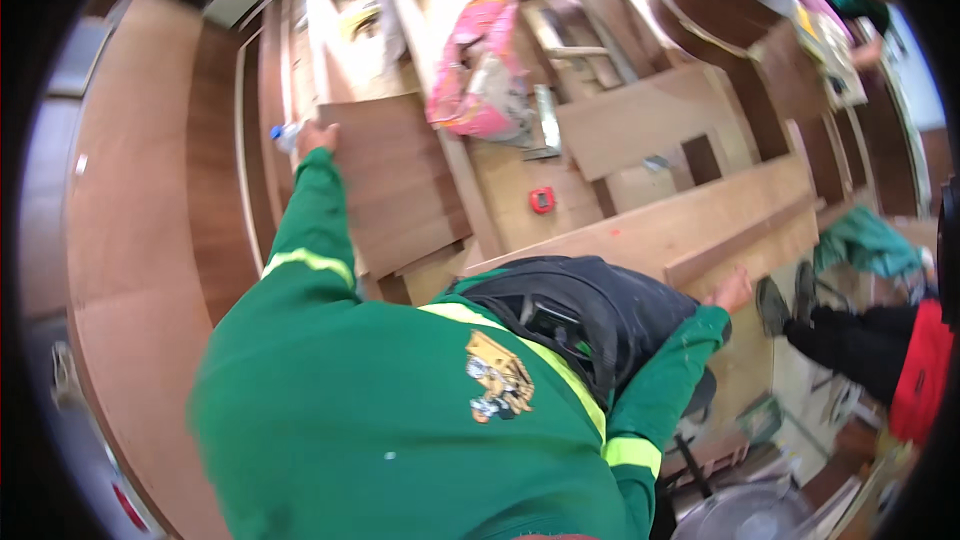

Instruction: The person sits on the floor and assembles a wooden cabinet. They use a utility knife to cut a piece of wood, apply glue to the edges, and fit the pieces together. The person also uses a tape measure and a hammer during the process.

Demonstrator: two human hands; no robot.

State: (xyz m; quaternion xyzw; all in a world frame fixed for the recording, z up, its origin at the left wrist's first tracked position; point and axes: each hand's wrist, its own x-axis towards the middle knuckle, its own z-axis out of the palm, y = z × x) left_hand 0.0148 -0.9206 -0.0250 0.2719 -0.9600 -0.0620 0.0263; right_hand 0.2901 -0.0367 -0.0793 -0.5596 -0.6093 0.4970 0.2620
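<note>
Workshop crowded with brown timber. Brown panel [392, 185] at ten o'clock; left grip [318, 138] at its far-left corner, apparently steadying it, capped bottle [287, 137] just beside. Right grip [731, 291], at three o'clock, sits near a wooden strip [740, 241] on the long board [610, 240], probably for support. Whether either grip is spread or pinching: cannot tell.

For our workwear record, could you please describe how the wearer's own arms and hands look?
Both arms wear long green sleeves, each with a bright yellow band around it. The left hand and right hand are bare, without gloves.
</note>
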